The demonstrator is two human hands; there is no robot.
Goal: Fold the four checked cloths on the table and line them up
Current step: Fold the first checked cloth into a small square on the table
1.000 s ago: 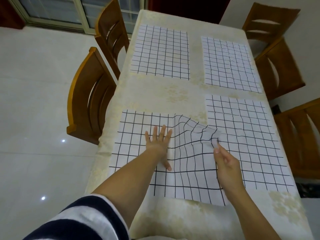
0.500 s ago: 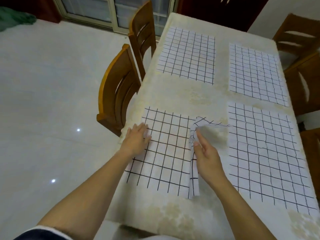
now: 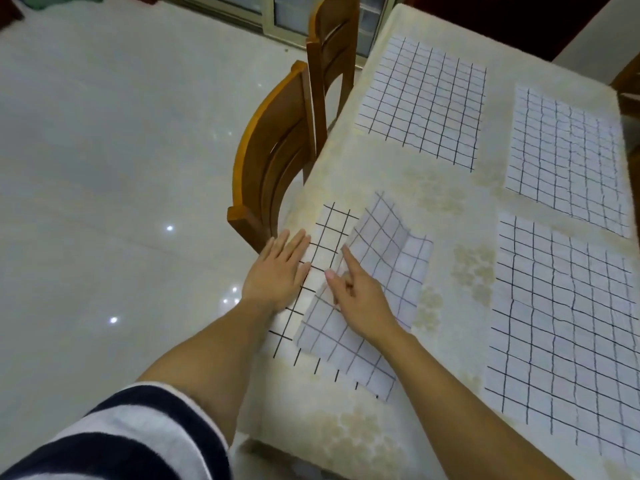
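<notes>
Four white cloths with black checks lie on the cream table (image 3: 388, 188). The near left cloth (image 3: 384, 271) is folded over on itself, its pale underside up and a strip of its lower layer showing at the left. My left hand (image 3: 280, 268) lies flat on that strip at the table's left edge. My right hand (image 3: 356, 289) holds the folded-over edge, thumb and forefinger on the fabric. The near right cloth (image 3: 568, 323), far left cloth (image 3: 422, 105) and far right cloth (image 3: 568, 154) lie flat and unfolded.
Two wooden chairs (image 3: 277, 157) stand tucked against the table's left side, over a glossy pale floor (image 3: 104, 168). Part of another chair (image 3: 628, 84) shows at the far right edge. The table's near edge runs below my forearms.
My right hand has carried the near left cloth's right edge over to the left, folding it on itself. My left hand slid to the cloth's left edge. The view swung left.
</notes>
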